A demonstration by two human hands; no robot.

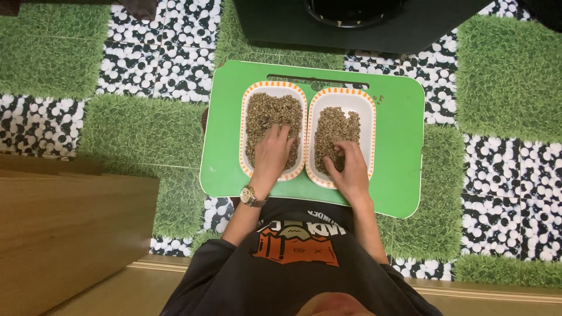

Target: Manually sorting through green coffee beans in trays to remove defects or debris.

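Beans [270, 114] lie under both hands' grip [273, 153].

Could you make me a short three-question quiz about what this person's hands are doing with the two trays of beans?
1. True or false: the left hand rests in the left white oblong tray with orange rim, on the small greenish-brown beans.
2. What does the right hand touch? A) the green plastic board B) the beans in the right white oblong tray with orange rim C) the black box
3. Fill in: the metal wristwatch sits on the ___ wrist.

Key: 1 true; 2 B; 3 left.
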